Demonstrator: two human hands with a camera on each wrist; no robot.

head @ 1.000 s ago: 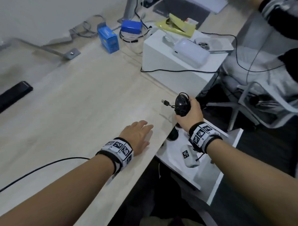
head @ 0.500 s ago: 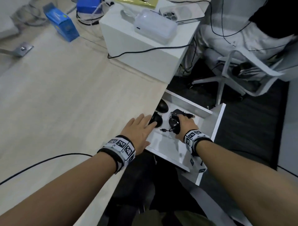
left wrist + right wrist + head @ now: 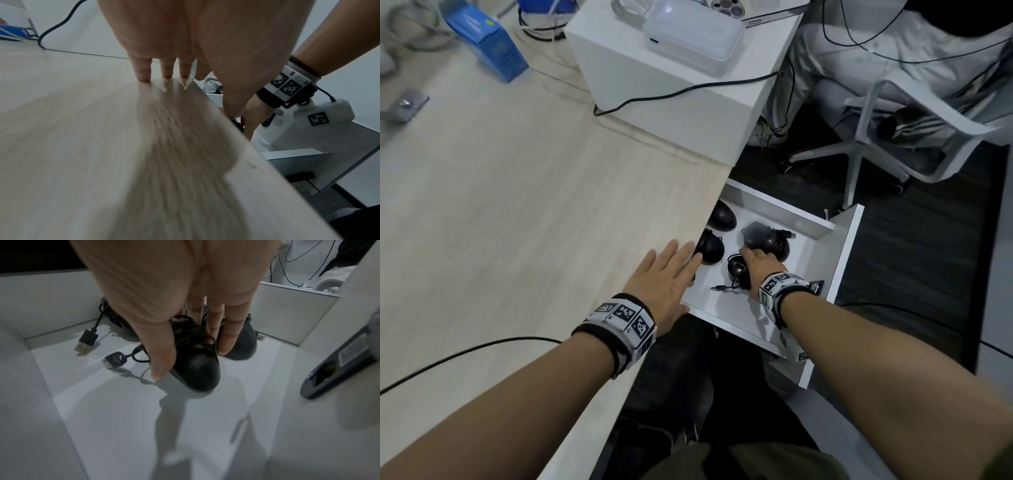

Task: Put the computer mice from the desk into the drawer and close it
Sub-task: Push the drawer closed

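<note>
The white drawer [image 3: 846,246] stands pulled out under the desk's [image 3: 534,205] right edge. Several black mice lie inside it, among them one [image 3: 722,216] at the back and another [image 3: 711,249] beside my left fingertips. My right hand [image 3: 760,265] reaches into the drawer and holds a cable-wrapped black mouse [image 3: 195,369] low over the drawer floor [image 3: 144,418], thumb [image 3: 162,356] on one side, fingers [image 3: 226,340] on the other. Its USB plug [image 3: 113,361] dangles to the left. My left hand [image 3: 664,277] lies flat on the desk edge, fingers [image 3: 141,71] straight.
A white box [image 3: 671,102] carrying a white device sits on the desk behind the drawer, with a black cable across it. A blue carton [image 3: 489,48] is at the back left. A white chair [image 3: 893,113] stands right of the drawer. Another black cable [image 3: 482,346] crosses the near desk.
My right hand has carried the cable-wrapped mouse from above the desk edge down into the drawer. The left hand has stayed flat on the desk.
</note>
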